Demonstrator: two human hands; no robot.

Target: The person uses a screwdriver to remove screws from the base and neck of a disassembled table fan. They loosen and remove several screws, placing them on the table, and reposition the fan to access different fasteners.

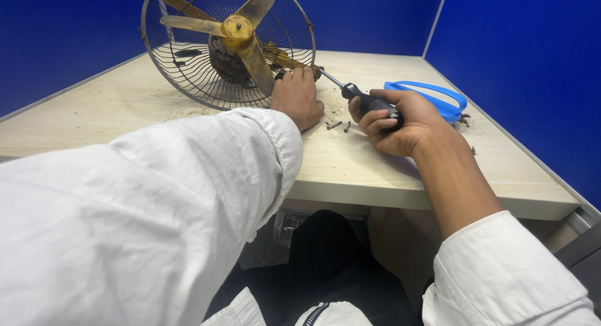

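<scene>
An old fan [228,47] with dusty yellow blades and a round wire guard lies tilted on the pale wooden desk [375,169]. My left hand [296,97] grips the lower right rim of the guard, fingers curled on the wire. My right hand [394,121] is shut on a black-handled screwdriver [366,101]; its metal shaft points up and left, with the tip at the guard's rim beside my left fingers. Two small loose screws [339,124] lie on the desk between my hands.
A blue plastic ring [432,99] lies on the desk at the right, behind my right hand. Dust and debris are scattered over the desk top. Blue partition walls [526,63] close in the back and right. My white sleeves fill the foreground.
</scene>
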